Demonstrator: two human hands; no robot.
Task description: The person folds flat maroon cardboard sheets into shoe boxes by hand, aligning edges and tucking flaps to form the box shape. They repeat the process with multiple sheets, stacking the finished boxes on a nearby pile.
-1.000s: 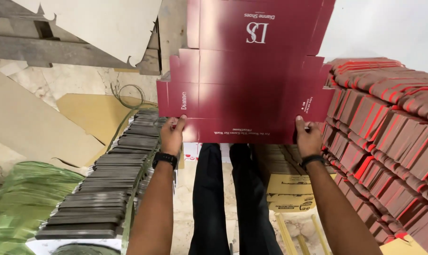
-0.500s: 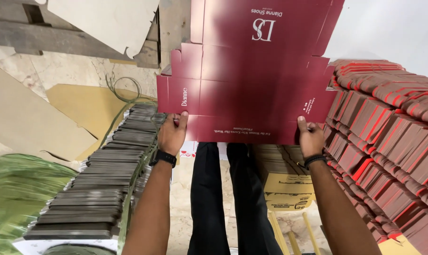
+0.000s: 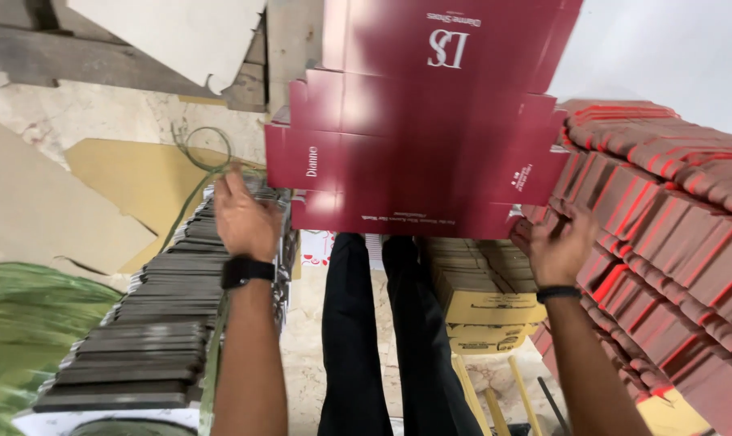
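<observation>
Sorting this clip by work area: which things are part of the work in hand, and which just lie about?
In hand:
- flat maroon box sheet
- left hand
- right hand

Lying about:
- dark stack
- red-edged stacks
- yellow boxes
- green sheet

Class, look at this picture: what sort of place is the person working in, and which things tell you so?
Probably a box-making or packaging workshop. A flat, unfolded maroon carton blank lies before the hands, a long row of folded red cartons stands on the right, and a row of dark flat pieces on the left.
</observation>
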